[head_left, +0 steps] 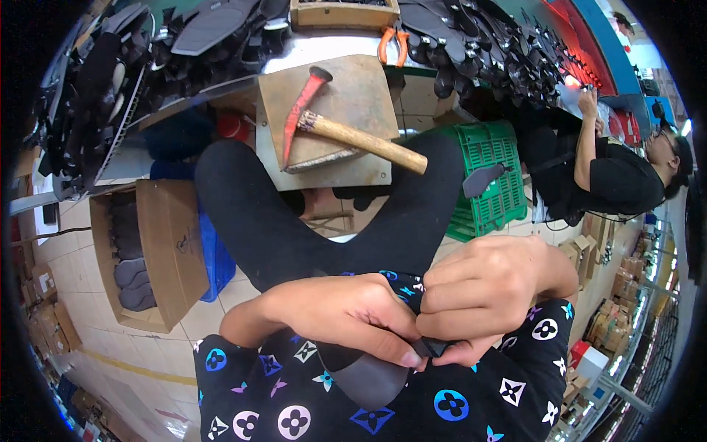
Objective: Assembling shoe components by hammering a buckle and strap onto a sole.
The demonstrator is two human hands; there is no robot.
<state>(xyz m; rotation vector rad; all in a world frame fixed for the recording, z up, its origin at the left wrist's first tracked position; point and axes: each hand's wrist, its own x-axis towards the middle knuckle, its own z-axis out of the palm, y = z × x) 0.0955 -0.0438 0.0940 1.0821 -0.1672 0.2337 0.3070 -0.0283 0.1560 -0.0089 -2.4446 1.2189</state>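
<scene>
Close to my body, my left hand [353,313] is closed on a dark shoe sole [370,381], its thumb pressed along the upper edge. My right hand [482,298] meets it from the right with curled fingers. Between thumb and fingers it pinches a small black strap piece [434,347] at the end of the sole. The fingers cover most of that join. Beyond my knees a hammer [361,140] with a red head and wooden handle lies across a worn board [372,81].
Black soles and straps [471,40] heap on the bench, near orange-handled pliers [393,46] and a wooden tray [345,15]. A green crate [490,177] stands right of my knee with one sole against it. A cardboard box [166,258] of soles is left. A co-worker [618,173] sits at right.
</scene>
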